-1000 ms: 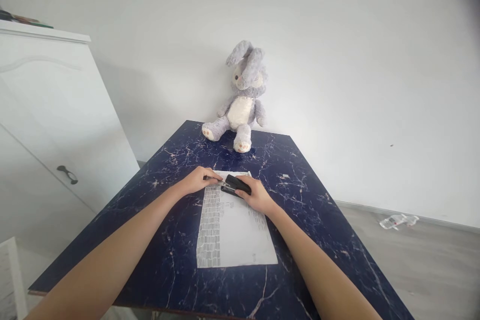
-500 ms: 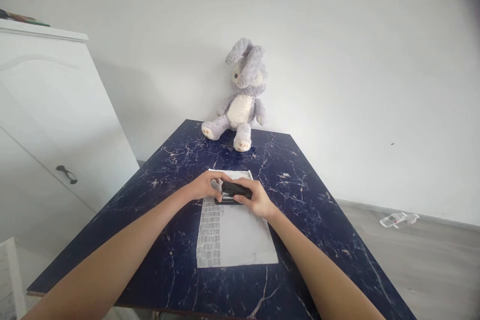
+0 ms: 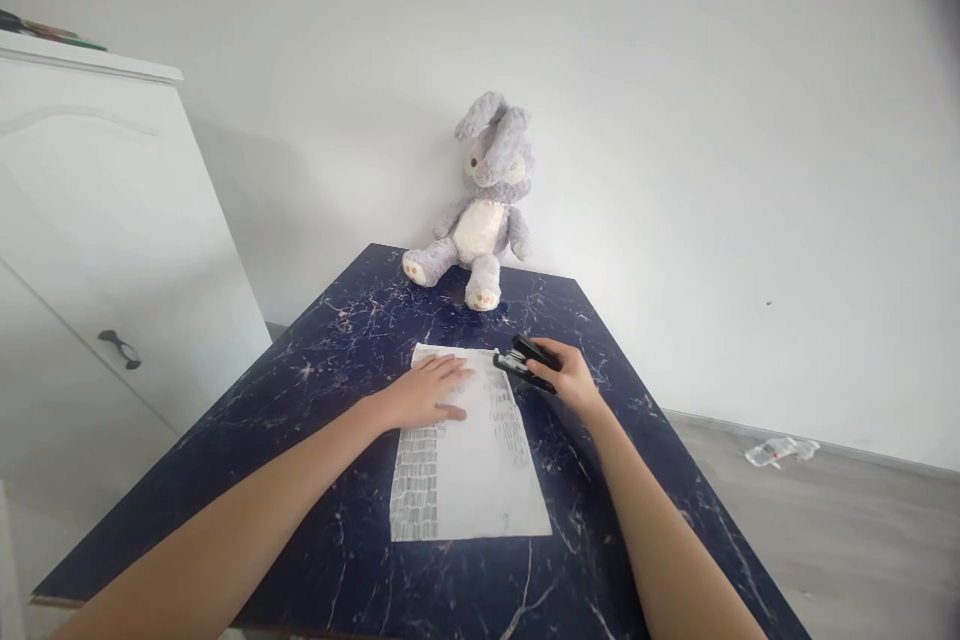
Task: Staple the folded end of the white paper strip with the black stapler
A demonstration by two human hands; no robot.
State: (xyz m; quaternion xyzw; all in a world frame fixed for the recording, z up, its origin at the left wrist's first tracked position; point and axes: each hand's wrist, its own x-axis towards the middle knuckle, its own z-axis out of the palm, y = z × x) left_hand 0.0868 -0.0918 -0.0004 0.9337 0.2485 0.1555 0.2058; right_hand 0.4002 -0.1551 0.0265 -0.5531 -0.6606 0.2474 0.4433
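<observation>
A black stapler (image 3: pixel 531 363) is held at the far right corner of a sheet of paper (image 3: pixel 487 490), its nose pointed toward the sheet and its rear end past the sheet's right edge. Its upper and lower arms are seen spread apart at the nose; whether the paper is touched by it cannot be told. The stapler is gripped by the right hand (image 3: pixel 576 380), which is closed around its rear part, just to the right of the sheet. The left hand (image 3: pixel 424 395) is laid palm down on the far left part of the sheet, with the thumb held apart from the fingers and nothing grasped. The sheet is marked with columns of dense grey strokes along its left side and with finer lines near its right edge. Beneath the sheet, a dark blue tabletop (image 3: pixel 322 510) is veined in white like marble. Beyond the sheet's far edge, a grey plush rabbit (image 3: pixel 480 230) with a white belly is seated on the tabletop, backed by a pale wall (image 3: pixel 712 140). Well to the left of the sheet, a white cabinet (image 3: pixel 112 210) is fitted with a dark handle (image 3: pixel 120 350). Well to the right, a clear crumpled object (image 3: pixel 782 451) is seen on the grey floor (image 3: pixel 817 540).
</observation>
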